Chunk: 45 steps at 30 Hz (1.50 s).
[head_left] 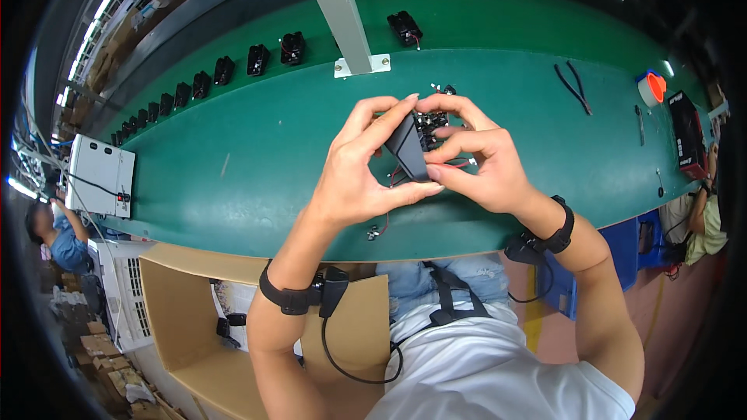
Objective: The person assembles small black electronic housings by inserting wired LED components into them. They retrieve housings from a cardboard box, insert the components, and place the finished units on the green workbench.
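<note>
Both my hands hold a black plastic housing (407,148) above the green workbench, tilted with its smooth face toward the left. My left hand (358,159) grips it by the edges, thumb below and fingers at the top. On the other side my right hand (486,159) has its fingers and thumb at the open side, where dark inner parts (432,128) and red and black wires show. Some of the inside is hidden by my fingers. A small part with a red wire (374,231) lies near the bench's front edge, below my hands.
Black housings (292,47) stand in a row on the far green strip; another (405,29) sits right of a metal post (342,15). Pliers (573,89), an orange-and-white roll (651,89) and a black box (687,136) lie right. A cardboard box (187,319) stands below left. People sit at both sides.
</note>
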Tool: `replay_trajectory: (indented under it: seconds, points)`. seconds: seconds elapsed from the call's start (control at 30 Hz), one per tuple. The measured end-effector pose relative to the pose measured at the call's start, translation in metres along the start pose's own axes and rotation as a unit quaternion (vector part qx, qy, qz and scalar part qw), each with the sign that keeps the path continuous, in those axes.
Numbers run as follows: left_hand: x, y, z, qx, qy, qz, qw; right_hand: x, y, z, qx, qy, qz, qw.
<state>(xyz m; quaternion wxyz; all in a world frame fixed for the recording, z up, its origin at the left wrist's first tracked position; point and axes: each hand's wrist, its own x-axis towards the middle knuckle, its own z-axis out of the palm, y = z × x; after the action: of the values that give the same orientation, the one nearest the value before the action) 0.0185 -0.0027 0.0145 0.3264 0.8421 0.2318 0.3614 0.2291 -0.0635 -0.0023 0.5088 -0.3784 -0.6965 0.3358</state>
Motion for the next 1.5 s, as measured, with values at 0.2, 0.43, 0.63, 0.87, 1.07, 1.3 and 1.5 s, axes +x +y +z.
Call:
replay_trajectory:
  seconds: [0.2,0.43,0.63,0.87,1.07,1.3,1.5]
  points:
    - [0.002,0.006,0.001,0.129,0.072,0.077,0.986,0.0,-0.002,-0.007,0.126,-0.098,-0.017,0.987]
    - [0.003,0.009,0.011,0.171,0.075,0.102,0.977,-0.003,0.013,-0.01,0.353,-0.11,0.159,0.915]
    - [-0.005,0.016,0.003,0.202,0.029,0.103,0.973,-0.019,0.021,0.009,0.526,-0.131,0.262,0.798]
    - [-0.012,0.025,-0.027,0.193,0.049,-0.021,0.98,0.013,0.015,-0.006,0.265,-0.068,0.159,0.949]
    - [-0.148,0.03,-0.175,0.085,0.143,-0.34,0.925,0.096,0.085,-0.123,-0.371,0.0,0.078,0.925]
    - [-0.272,0.029,-0.142,0.278,0.354,-0.246,0.859,0.113,0.166,-0.147,-0.464,0.01,0.13,0.876]
    - [-0.383,-0.039,-0.109,0.342,0.353,-0.426,0.76,0.085,0.124,-0.137,-0.487,0.043,0.025,0.872]
